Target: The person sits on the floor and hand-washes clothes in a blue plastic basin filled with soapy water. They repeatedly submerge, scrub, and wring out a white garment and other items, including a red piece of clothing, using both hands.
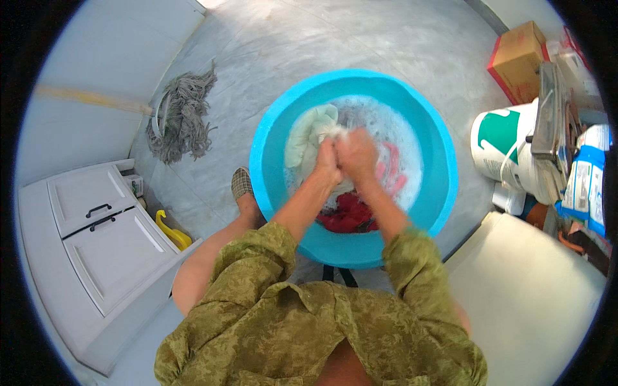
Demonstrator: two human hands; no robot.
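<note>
A round blue plastic tub (439, 178) of foamy water stands on the floor before me. Over its middle, my left hand (328, 161) and my right hand (357, 152) are closed together on a wet, pale cloth garment (311, 128), whose bulk lies in the suds at the tub's left side. The right hand is blurred. Dark red cloth (350, 214) lies in the water below my wrists, and pink pieces (393, 169), of a kind I cannot tell, show in the foam at the right.
A grey string mop (186, 113) leans at the left, above a white cabinet (116, 255) and a yellow plastic object (173, 231). At the right are a cardboard box (519, 62), a white and green bucket (502, 140) and a cream-coloured surface (521, 280). A slippered foot (242, 183) is beside the tub.
</note>
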